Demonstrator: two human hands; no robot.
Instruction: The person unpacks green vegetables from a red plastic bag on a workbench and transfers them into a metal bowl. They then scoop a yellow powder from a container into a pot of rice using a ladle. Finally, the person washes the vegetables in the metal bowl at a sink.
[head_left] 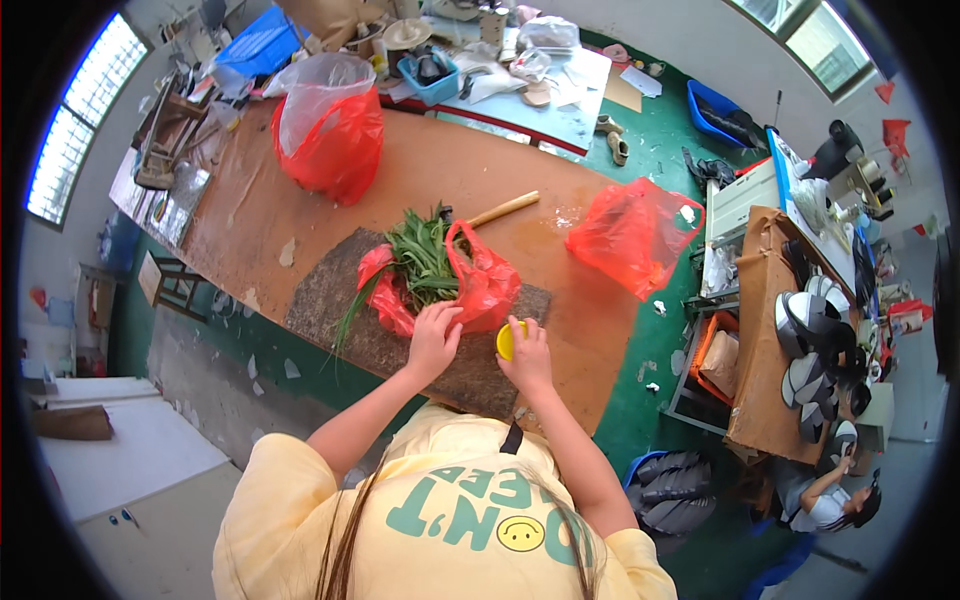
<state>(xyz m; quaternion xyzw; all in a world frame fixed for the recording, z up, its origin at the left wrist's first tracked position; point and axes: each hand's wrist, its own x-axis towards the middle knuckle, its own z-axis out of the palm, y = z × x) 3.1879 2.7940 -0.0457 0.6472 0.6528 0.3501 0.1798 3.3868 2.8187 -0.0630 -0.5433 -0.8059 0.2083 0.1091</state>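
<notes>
A red plastic bag (487, 290) lies spread on a dark, rough board (335, 290), with a bunch of long green leafy vegetables (425, 255) inside and over it. My left hand (433, 343) rests at the bag's near edge, fingers stretched out against the plastic. To its right, my right hand (530, 362) grips a round yellow thing (505, 342), a lid or a roll by its shape, held beside the bag's near right side. Behind the greens lies a hammer (505, 207) with a wooden handle, its dark head partly hidden by the leaves.
On the brown table (450, 160) stand a full red bag (335, 150) at the far left and a thin red bag (635, 235) at the right edge. Beyond is a cluttered worktable (570, 85). Shoes (815, 325) sit on a bench at right, near another person (825, 500).
</notes>
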